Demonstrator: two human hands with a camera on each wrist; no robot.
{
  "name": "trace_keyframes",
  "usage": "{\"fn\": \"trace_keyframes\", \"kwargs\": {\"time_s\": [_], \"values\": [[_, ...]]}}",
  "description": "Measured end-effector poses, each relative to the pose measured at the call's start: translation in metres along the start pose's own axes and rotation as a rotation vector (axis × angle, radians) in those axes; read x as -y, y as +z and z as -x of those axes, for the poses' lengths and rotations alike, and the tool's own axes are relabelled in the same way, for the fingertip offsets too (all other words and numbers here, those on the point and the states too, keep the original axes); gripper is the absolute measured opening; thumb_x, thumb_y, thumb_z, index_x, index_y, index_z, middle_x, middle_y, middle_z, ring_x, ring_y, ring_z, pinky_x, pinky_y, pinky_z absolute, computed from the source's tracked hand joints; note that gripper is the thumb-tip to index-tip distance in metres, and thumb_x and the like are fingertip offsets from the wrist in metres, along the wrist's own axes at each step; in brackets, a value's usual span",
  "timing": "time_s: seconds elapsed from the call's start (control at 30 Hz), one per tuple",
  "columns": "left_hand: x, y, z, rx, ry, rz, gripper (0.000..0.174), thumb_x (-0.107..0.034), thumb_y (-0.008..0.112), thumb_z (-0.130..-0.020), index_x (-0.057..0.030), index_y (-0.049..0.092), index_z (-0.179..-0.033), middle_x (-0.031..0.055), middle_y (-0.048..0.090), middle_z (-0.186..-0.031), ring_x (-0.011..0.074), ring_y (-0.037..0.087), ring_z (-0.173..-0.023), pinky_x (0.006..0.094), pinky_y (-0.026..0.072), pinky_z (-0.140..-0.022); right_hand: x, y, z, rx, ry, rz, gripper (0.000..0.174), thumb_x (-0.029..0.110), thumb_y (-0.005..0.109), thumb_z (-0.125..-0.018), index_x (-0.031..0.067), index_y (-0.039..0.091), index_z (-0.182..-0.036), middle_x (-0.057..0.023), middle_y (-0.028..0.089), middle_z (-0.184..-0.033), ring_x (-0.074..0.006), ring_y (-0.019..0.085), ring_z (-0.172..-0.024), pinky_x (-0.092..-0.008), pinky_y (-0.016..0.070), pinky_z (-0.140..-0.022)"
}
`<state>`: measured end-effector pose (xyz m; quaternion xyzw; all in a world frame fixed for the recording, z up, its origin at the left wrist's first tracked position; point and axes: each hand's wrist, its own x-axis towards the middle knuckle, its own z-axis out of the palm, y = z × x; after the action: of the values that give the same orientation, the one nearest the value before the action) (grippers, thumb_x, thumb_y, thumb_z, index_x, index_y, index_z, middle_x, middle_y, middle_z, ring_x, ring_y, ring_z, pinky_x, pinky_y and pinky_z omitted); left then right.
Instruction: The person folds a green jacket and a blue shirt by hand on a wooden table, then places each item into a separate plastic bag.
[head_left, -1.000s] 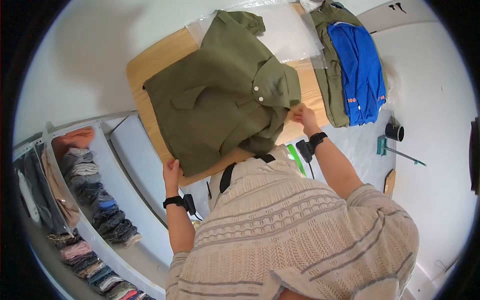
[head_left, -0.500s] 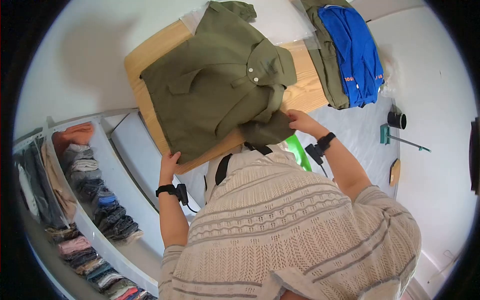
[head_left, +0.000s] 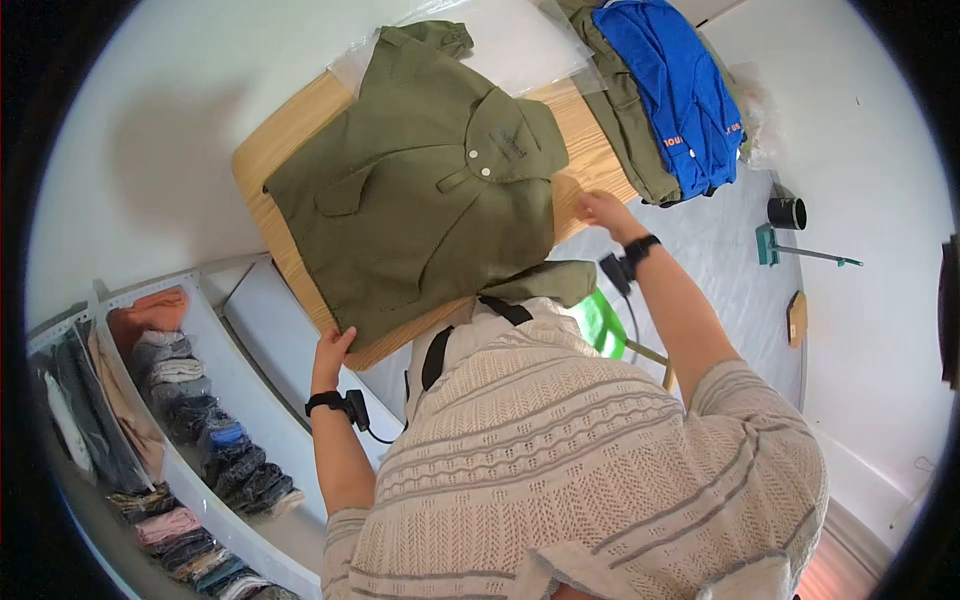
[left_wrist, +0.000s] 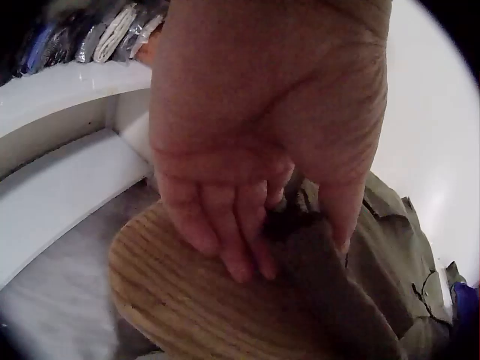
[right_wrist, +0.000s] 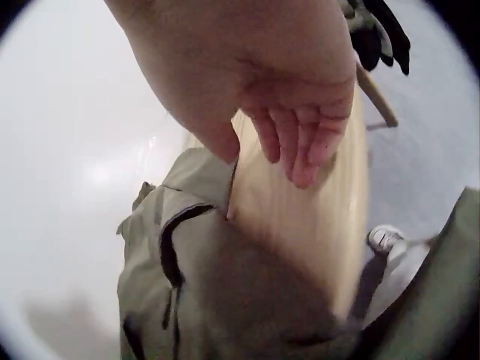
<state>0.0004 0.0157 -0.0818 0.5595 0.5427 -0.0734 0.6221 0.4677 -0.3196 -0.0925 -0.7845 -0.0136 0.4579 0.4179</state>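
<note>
An olive-green shirt jacket (head_left: 390, 225) lies spread on a wooden table (head_left: 585, 130), its white snaps and collar toward the right. At the hem's near corner my left hand (head_left: 332, 352) pinches the cloth; in the left wrist view the fabric edge (left_wrist: 326, 281) runs between thumb and fingers. My right hand (head_left: 608, 212) hovers near the table's right edge, just beyond the collar, with relaxed fingers and nothing in them. One sleeve (head_left: 560, 280) droops over the near edge by my lap. The right wrist view shows bare wood (right_wrist: 285, 217) beneath that hand.
A blue garment (head_left: 670, 90) lies on folded olive clothing (head_left: 620, 130) at the back right. Clear plastic bags (head_left: 510, 45) lie behind the jacket. Shelves of folded clothes (head_left: 235, 445) stand at left. A dustpan (head_left: 768, 245) and a black bin (head_left: 787, 213) are on the floor at right.
My right hand has let go of the sleeve, which now hangs at the near edge, and moved up and away. The jacket front lies flatter. My left hand stays at the hem corner.
</note>
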Motion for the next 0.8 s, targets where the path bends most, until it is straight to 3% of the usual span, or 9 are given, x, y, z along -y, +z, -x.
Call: {"fn": "trace_keyframes", "kwargs": {"time_s": [0.07, 0.17, 0.27, 0.37, 0.4, 0.5, 0.57, 0.67, 0.8], "values": [[0.005, 0.000, -0.002, 0.079, -0.006, 0.040, 0.031, -0.013, 0.063, -0.082, 0.0030, 0.054, -0.107, 0.0068, 0.062, -0.099, 0.0144, 0.057, -0.086, 0.0277, 0.0448, -0.073, 0.018, 0.019, -0.030, -0.026, 0.075, -0.533, 0.025, 0.028, 0.057, -0.087, 0.0032, 0.057, -0.095, -0.0058, 0.060, -0.085, -0.0146, 0.057, -0.076, -0.0262, 0.0461, -0.063], [0.014, -0.001, -0.008, 0.134, 0.148, 0.004, 0.035, -0.008, 0.063, -0.080, 0.0031, 0.052, -0.112, 0.0090, 0.061, -0.105, 0.0164, 0.057, -0.093, 0.0288, 0.0446, -0.081, 0.047, 0.035, -0.068, -0.022, 0.066, -0.741, 0.015, 0.016, 0.062, -0.084, 0.0031, 0.056, -0.088, -0.0050, 0.055, -0.071, -0.0153, 0.053, -0.061, -0.0274, 0.0408, -0.048], [0.010, 0.004, -0.004, 0.108, 0.191, 0.078, 0.036, -0.004, 0.062, -0.080, 0.0035, 0.051, -0.113, 0.0107, 0.060, -0.109, 0.0172, 0.057, -0.097, 0.0294, 0.0432, -0.087, 0.063, 0.043, -0.087, -0.053, 0.144, -0.733, 0.010, 0.009, 0.062, -0.083, 0.0035, 0.055, -0.086, -0.0049, 0.053, -0.069, -0.0153, 0.051, -0.058, -0.0262, 0.0389, -0.046], [0.006, 0.005, 0.002, 0.050, 0.226, 0.017, 0.032, -0.002, 0.060, -0.080, 0.0030, 0.052, -0.111, 0.0099, 0.061, -0.103, 0.0167, 0.058, -0.092, 0.0289, 0.0449, -0.084, 0.103, 0.045, -0.051, -0.380, -0.421, -0.323, 0.018, 0.010, 0.060, -0.084, -0.0005, 0.056, -0.098, -0.0027, 0.055, -0.069, -0.0115, 0.049, -0.061, -0.0266, 0.0422, -0.056], [0.011, 0.005, 0.001, 0.051, 0.219, 0.021, 0.032, -0.002, 0.060, -0.080, 0.0030, 0.052, -0.111, 0.0099, 0.061, -0.103, 0.0167, 0.058, -0.092, 0.0289, 0.0449, -0.084, 0.097, 0.040, -0.060, -0.414, -0.499, -0.289, 0.029, 0.005, 0.059, -0.082, -0.0034, 0.052, -0.109, -0.0050, 0.058, -0.076, -0.0115, 0.052, -0.065, -0.0260, 0.0433, -0.058], [0.027, 0.011, 0.001, 0.028, 0.227, -0.002, 0.024, -0.005, 0.060, -0.083, 0.0016, 0.054, -0.104, 0.0081, 0.061, -0.092, 0.0157, 0.058, -0.083, 0.0285, 0.0479, -0.078, 0.071, 0.026, -0.070, -0.560, -0.410, -0.275, 0.035, 0.000, 0.056, -0.081, -0.0027, 0.048, -0.116, -0.0083, 0.059, -0.085, -0.0134, 0.055, -0.070, -0.0263, 0.0451, -0.061], [0.024, 0.012, 0.006, -0.035, 0.015, -0.041, 0.017, -0.011, 0.060, -0.086, 0.0002, 0.054, -0.097, 0.0064, 0.059, -0.083, 0.0136, 0.057, -0.073, 0.0280, 0.0492, -0.068, 0.020, 0.006, -0.107, -0.571, -0.232, -0.271, 0.034, -0.001, 0.049, -0.082, -0.0019, 0.047, -0.116, -0.0120, 0.060, -0.091, -0.0164, 0.058, -0.074, -0.0264, 0.0473, -0.063], [0.057, -0.019, -0.001, -0.021, 0.204, -0.020, 0.019, -0.018, 0.058, -0.088, 0.0001, 0.055, -0.094, 0.0065, 0.059, -0.079, 0.0127, 0.056, -0.068, 0.0276, 0.0484, -0.063, 0.023, 0.016, -0.055, -0.356, -0.179, -0.083, 0.022, 0.015, 0.050, -0.087, -0.0005, 0.056, -0.102, -0.0091, 0.063, -0.084, -0.0167, 0.061, -0.072, -0.0265, 0.0476, -0.062], [0.063, -0.068, 0.011, -0.194, 0.215, -0.159, 0.018, -0.018, 0.056, -0.089, 0.0004, 0.056, -0.091, 0.0070, 0.059, -0.074, 0.0132, 0.056, -0.066, 0.0268, 0.0472, -0.061, -0.015, 0.046, 0.004, -0.112, -0.186, 0.436, 0.036, 0.034, 0.052, -0.088, -0.0001, 0.061, -0.087, -0.0103, 0.063, -0.075, -0.0161, 0.060, -0.065, -0.0283, 0.0469, -0.061]]}}
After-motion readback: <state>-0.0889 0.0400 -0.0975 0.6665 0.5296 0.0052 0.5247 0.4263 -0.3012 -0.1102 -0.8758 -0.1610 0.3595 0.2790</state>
